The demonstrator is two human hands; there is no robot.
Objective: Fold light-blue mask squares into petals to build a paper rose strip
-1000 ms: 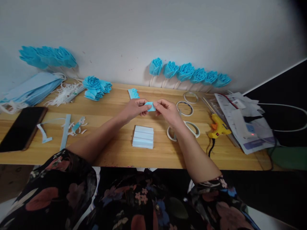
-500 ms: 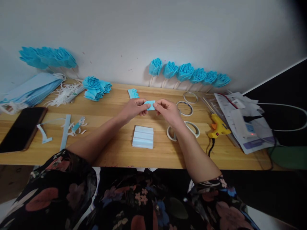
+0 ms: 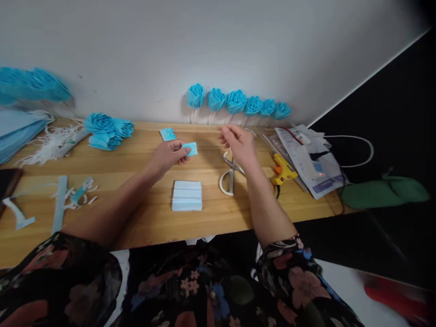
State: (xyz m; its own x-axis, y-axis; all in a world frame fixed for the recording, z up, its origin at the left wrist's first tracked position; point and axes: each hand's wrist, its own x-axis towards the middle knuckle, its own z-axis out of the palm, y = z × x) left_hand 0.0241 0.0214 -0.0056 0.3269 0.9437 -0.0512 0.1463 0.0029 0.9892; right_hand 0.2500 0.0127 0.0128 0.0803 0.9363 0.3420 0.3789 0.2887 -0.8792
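My left hand (image 3: 168,155) pinches a small folded blue piece (image 3: 190,149) above the wooden table (image 3: 143,213). My right hand (image 3: 238,144) has come off it and hovers to the right with fingers loosely apart, holding nothing, just above white-handled scissors (image 3: 229,175). A stack of folded pale blue strips (image 3: 187,195) lies near the front, below both hands. Another small blue folded piece (image 3: 167,134) lies behind my left hand.
A row of blue fabric roses (image 3: 235,101) leans on the wall, more roses (image 3: 104,129) lie at left. A yellow glue gun (image 3: 282,169), papers (image 3: 306,156), a green object (image 3: 381,193), blue scraps (image 3: 68,197) and white strings (image 3: 51,143) are around.
My right hand let go of the blue piece and moved right and back toward the scissors. The left hand keeps the piece. The camera view swung to the right.
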